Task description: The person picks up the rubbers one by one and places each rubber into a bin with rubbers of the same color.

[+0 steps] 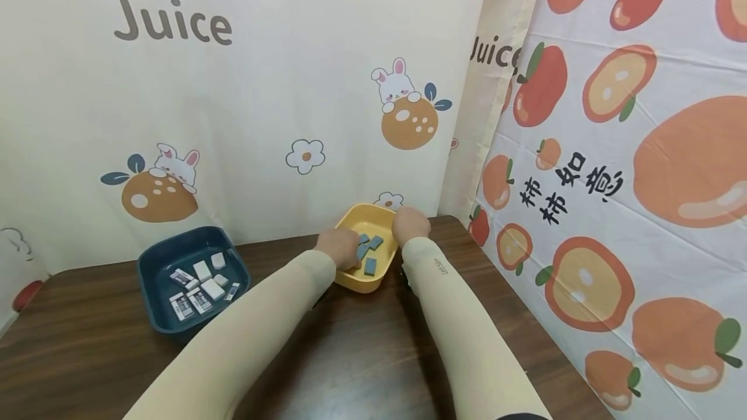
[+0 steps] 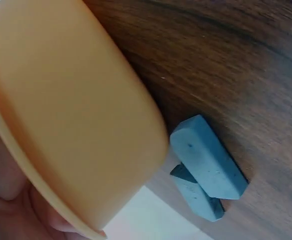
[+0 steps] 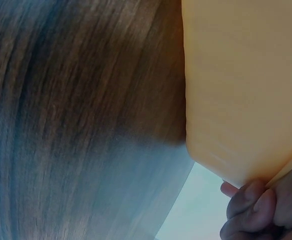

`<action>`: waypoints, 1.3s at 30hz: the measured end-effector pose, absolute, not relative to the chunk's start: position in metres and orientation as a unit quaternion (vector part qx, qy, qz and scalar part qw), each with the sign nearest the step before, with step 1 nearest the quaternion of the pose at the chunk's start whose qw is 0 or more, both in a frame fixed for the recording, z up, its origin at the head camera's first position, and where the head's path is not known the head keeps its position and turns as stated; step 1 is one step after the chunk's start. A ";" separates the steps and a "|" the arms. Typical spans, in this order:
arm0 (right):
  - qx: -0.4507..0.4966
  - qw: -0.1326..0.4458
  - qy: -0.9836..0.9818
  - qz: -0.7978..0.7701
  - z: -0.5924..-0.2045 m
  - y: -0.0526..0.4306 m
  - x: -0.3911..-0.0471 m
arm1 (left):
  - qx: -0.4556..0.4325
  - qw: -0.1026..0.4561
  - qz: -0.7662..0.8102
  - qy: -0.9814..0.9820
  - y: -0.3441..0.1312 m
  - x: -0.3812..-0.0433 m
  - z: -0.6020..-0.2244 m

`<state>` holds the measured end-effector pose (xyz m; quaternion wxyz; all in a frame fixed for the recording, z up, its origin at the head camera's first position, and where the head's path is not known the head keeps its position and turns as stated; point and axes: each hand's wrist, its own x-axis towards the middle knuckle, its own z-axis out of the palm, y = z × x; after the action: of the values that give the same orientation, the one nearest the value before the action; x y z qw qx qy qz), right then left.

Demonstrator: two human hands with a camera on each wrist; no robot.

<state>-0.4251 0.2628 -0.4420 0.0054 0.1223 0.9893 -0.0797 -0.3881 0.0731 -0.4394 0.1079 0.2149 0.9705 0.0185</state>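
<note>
A yellow plastic basin stands at the back of the table, with several small blue-grey blocks inside. My left hand holds its left rim; in the left wrist view the palm and fingers show beyond the rim. At the right rim, my right hand grips the basin, its fingers curled at the corner in the right wrist view. Two more blue-grey blocks lie on the table right beside the basin's wall, one leaning over the other; in the head view they are hidden.
A dark blue basin sits at the left of the table, holding several white eraser-like blocks, some in printed sleeves. The brown wooden table ends at a patterned cloth behind and a fruit-print cloth at the right.
</note>
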 end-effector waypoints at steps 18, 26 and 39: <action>0.115 0.000 0.991 -0.071 -0.446 0.264 -0.429 | 0.238 0.116 0.120 0.957 0.061 -0.395 -0.443; 0.113 0.001 0.991 -0.065 -0.446 0.261 -0.429 | 0.271 0.078 0.149 0.948 0.042 -0.389 -0.420; 0.104 -0.005 0.993 -0.058 -0.451 0.263 -0.433 | 0.193 0.020 0.121 0.974 -0.037 -0.375 -0.406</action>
<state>-0.4328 0.2632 -0.4508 -0.0047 0.1037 0.9929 -0.0585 -0.3750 -0.0367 -0.4060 0.0201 0.1928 0.9735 0.1209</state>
